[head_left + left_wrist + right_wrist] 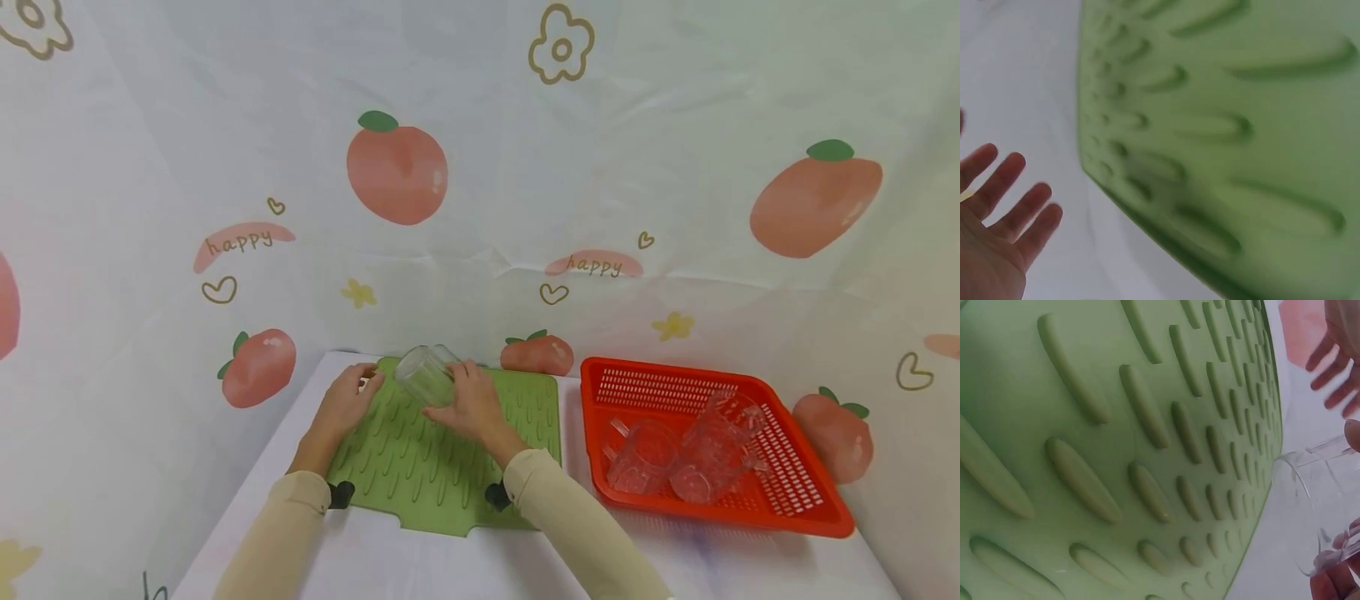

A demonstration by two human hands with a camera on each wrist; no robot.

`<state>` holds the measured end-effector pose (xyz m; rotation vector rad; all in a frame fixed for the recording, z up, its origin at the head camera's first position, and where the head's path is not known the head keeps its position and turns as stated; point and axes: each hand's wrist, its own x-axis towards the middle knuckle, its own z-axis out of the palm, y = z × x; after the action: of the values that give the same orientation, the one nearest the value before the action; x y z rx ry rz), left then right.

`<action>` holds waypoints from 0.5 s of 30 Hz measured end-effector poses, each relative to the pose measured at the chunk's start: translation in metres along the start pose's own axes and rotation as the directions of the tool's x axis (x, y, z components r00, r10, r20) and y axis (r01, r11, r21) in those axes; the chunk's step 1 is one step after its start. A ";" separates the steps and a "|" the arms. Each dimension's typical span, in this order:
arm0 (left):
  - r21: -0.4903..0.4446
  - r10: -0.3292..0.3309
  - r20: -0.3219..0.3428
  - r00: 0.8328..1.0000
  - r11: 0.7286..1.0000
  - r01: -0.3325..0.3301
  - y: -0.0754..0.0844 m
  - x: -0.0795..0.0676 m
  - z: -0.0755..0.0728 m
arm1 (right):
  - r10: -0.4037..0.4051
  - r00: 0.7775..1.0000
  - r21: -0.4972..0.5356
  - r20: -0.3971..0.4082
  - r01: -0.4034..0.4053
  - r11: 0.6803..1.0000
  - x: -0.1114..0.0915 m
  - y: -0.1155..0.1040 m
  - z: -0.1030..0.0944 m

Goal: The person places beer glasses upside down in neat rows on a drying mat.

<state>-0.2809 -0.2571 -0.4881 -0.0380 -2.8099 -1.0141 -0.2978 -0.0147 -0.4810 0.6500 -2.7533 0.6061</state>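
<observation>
My right hand (474,404) holds a clear glass mug (426,375) tilted over the far part of a green drying mat (427,467). In the right wrist view, the mug (1316,494) shows at the right edge with fingertips (1330,584) and a thumb around it. Beside the mug, on its left, my left hand (348,404) is raised over the mat's left edge, holding nothing. The left wrist view shows that hand (991,250) with its fingers spread and the palm bare. Raised oblong ridges cover the mat.
To the right of the mat stands a red plastic basket (821,521) with slotted walls. Several clear mugs (648,454) lie inside it. A white cloth (517,567) covers the table, and a fruit-patterned curtain (480,292) rises close behind the mat.
</observation>
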 end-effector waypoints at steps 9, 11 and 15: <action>0.198 -0.084 0.089 0.993 0.978 0.065 -0.030 -0.007 0.008 | 0.071 0.995 0.169 0.072 -0.082 0.982 0.001 0.004 0.009; 0.209 -0.108 0.101 0.989 0.974 0.085 -0.034 -0.010 0.010 | 0.086 0.992 0.221 0.094 -0.105 0.970 0.002 0.002 0.011; 0.230 -0.122 0.099 0.988 0.968 0.096 -0.041 -0.017 0.013 | 0.105 0.988 0.283 0.116 -0.135 0.950 0.005 -0.003 0.014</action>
<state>-0.2687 -0.2805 -0.5264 0.0901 -3.0414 -0.7287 -0.3031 -0.0253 -0.4910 0.5887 -2.8380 1.0483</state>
